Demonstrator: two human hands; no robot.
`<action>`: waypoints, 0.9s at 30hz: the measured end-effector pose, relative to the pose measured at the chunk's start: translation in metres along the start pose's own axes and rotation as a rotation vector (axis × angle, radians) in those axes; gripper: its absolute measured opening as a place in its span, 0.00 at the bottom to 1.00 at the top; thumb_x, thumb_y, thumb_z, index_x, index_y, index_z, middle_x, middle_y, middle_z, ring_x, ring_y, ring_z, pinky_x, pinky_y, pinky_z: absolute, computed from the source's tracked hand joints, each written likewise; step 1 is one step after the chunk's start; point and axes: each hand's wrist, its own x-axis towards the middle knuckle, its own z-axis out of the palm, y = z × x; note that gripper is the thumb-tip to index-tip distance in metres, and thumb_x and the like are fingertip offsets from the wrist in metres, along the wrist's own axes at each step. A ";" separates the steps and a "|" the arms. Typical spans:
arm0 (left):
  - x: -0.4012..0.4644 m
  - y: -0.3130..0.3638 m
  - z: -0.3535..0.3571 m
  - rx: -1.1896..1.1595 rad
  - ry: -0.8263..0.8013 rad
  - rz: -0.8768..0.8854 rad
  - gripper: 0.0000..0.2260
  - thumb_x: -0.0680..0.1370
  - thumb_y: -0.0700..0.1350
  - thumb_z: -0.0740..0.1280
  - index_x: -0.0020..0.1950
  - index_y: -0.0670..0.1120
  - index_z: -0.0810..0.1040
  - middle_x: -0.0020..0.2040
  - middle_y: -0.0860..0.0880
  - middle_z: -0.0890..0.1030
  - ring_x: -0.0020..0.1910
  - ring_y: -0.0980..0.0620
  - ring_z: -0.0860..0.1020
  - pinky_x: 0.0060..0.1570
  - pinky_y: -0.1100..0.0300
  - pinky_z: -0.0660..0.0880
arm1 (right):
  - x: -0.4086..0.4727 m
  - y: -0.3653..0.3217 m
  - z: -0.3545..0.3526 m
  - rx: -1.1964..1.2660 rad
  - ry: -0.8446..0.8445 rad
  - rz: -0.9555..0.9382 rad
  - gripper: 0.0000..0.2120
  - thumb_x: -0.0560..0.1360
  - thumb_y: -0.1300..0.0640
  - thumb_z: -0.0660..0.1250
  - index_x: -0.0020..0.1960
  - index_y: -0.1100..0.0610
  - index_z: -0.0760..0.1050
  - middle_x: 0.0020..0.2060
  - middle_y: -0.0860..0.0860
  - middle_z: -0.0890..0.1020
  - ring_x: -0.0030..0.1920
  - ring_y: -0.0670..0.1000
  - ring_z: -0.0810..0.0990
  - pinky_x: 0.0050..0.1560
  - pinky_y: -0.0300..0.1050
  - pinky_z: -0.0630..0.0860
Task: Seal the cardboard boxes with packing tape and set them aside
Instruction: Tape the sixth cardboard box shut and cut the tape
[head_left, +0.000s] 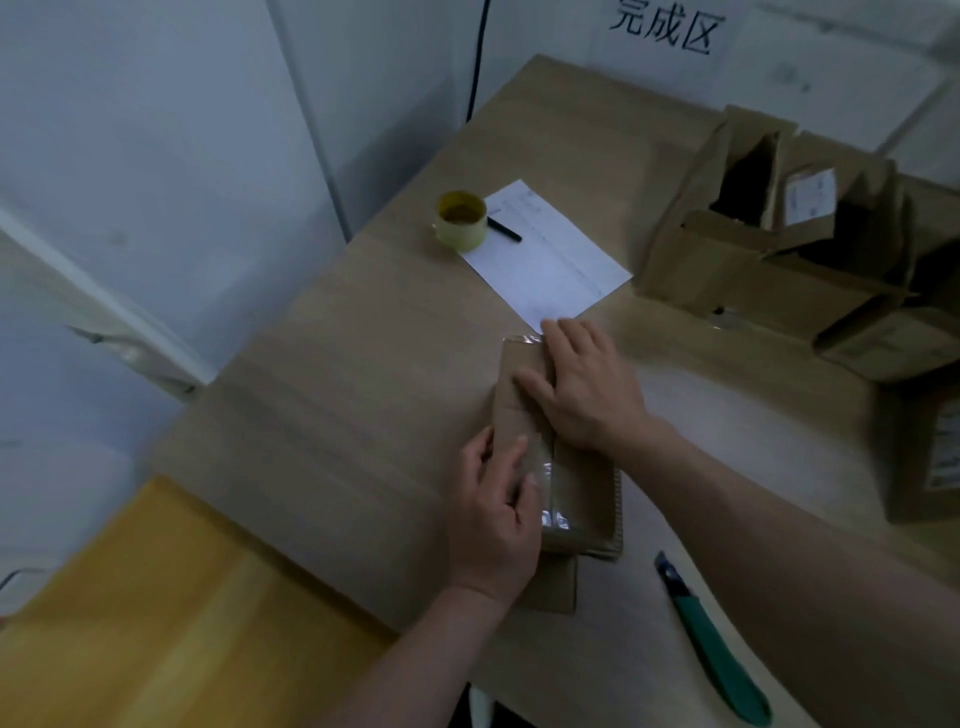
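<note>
- You are pressing a strip of clear tape (546, 478) down along the top seam of a small flat box (571, 467), which is lying on the bench (363, 364) right in front of you.
- Your right hand (587, 395) is lying flat on the far half of the box, fingers (558, 340) stretched out and grasping nothing.
- Your left hand (496, 514) is resting on the near left side, fingers (511, 462) straight and pressing by the tape, not curled round anything.
- Judging from this, the strip is already laid end to end, so this box is nearly sealed; smoothing it and setting it aside are still waiting.
- Over at the far right, a pile of boxes (779, 249) is standing with flaps open, so most of the work looks to be ahead of you.
- Counting: one box under your hands; at least four more at the right, though the pile is too jumbled for an exact number.
- One green knife (717, 654) is lying just right of your box.
- One yellowish tape roll (461, 221), one black pen (504, 229) and one sheet of paper (550, 260) are sitting farther back.
- One sign (667, 31) is hanging on the wall behind.
</note>
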 end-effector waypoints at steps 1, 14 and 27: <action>0.001 0.001 0.001 0.005 0.003 -0.019 0.18 0.77 0.49 0.61 0.64 0.46 0.78 0.65 0.42 0.72 0.64 0.49 0.74 0.62 0.61 0.71 | 0.005 0.001 0.004 0.067 0.013 0.030 0.29 0.80 0.35 0.51 0.73 0.52 0.63 0.68 0.52 0.70 0.69 0.55 0.64 0.64 0.51 0.65; 0.104 0.019 -0.009 0.440 -0.409 -0.011 0.25 0.82 0.55 0.57 0.78 0.54 0.55 0.78 0.44 0.51 0.69 0.38 0.65 0.65 0.49 0.65 | 0.010 0.007 0.006 0.721 0.140 0.467 0.15 0.83 0.53 0.52 0.46 0.60 0.71 0.44 0.55 0.76 0.48 0.55 0.73 0.47 0.48 0.67; 0.153 0.010 0.022 0.047 -0.357 -0.565 0.19 0.82 0.56 0.55 0.64 0.43 0.70 0.62 0.43 0.77 0.62 0.42 0.74 0.59 0.53 0.70 | 0.010 0.011 0.016 0.779 0.197 0.491 0.13 0.83 0.52 0.54 0.45 0.57 0.70 0.42 0.52 0.75 0.47 0.52 0.72 0.46 0.44 0.64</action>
